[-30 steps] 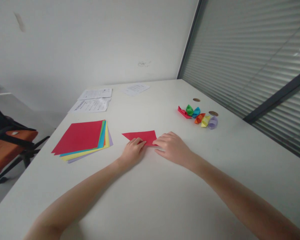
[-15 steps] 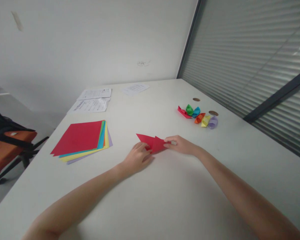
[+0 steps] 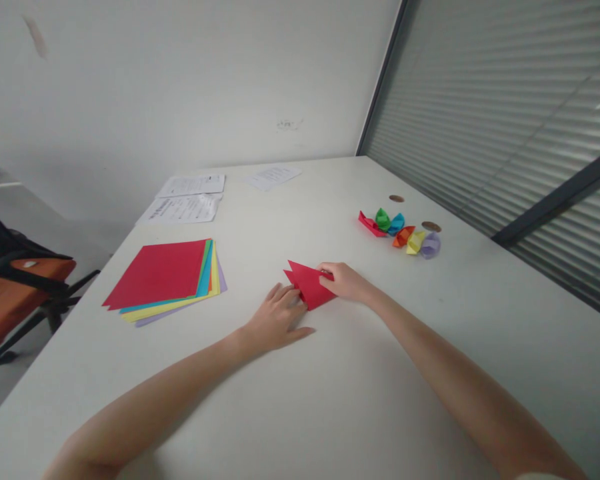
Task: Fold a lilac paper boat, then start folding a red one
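A partly folded sheet of red paper (image 3: 312, 285) is on the white table in front of me, with two pointed corners sticking out at its upper left. My right hand (image 3: 347, 281) pinches its right end between thumb and fingers. At its left side my left hand (image 3: 277, 319) lies low on the table, fingers stretched and thumb apart. The left fingertips touch the paper's lower left edge and cover a little of it.
A fanned stack of coloured paper (image 3: 160, 272), red on top, lies at the left. Several small folded paper boats (image 3: 397, 224) sit at the right, near two round table holes. Printed sheets (image 3: 185, 208) lie at the back. An orange chair (image 3: 25, 290) stands left of the table.
The right hand has brought the red paper's right part over to the left, so its two points now lie close together. The left hand's fingers and thumb have spread.
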The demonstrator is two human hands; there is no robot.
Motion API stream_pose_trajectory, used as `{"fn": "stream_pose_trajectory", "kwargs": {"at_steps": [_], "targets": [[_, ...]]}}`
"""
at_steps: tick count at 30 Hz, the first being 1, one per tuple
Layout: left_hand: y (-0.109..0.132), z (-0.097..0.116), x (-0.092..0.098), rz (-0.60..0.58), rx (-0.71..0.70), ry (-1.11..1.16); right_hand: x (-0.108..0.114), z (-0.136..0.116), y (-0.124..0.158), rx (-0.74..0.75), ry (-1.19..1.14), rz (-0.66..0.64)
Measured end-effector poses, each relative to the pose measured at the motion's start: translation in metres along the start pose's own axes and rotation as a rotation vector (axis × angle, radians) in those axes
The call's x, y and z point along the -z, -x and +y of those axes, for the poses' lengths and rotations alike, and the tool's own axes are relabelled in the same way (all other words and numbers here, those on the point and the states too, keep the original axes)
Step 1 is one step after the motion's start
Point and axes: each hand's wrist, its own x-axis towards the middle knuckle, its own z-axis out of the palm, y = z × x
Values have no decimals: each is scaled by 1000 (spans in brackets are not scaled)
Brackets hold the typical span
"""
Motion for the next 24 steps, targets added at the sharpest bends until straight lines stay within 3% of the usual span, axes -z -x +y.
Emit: {"fn": "stream_pose_trajectory", "kwargs": {"at_steps": [6,11,13,16,20,24], "targets": [[0,-2,-5,-14,23,-20,-7,-4,-3,-55,366,3],[-2,-2,-3,-49,-41,-47,-2,-12,-4,-29,440,-7],[-2,-1,-1,-74,-59,-74,3,-16,-6,-46,362,-5],[-1,0,2,-112,-69,-104,13,-16,-7,3,59,-38],[0,0,3,-145,-67,-96,23,-2,-4,80,-266,-189],[1,0,4,-143,-84,-75,24,10,1,58,-393,-313]]}}
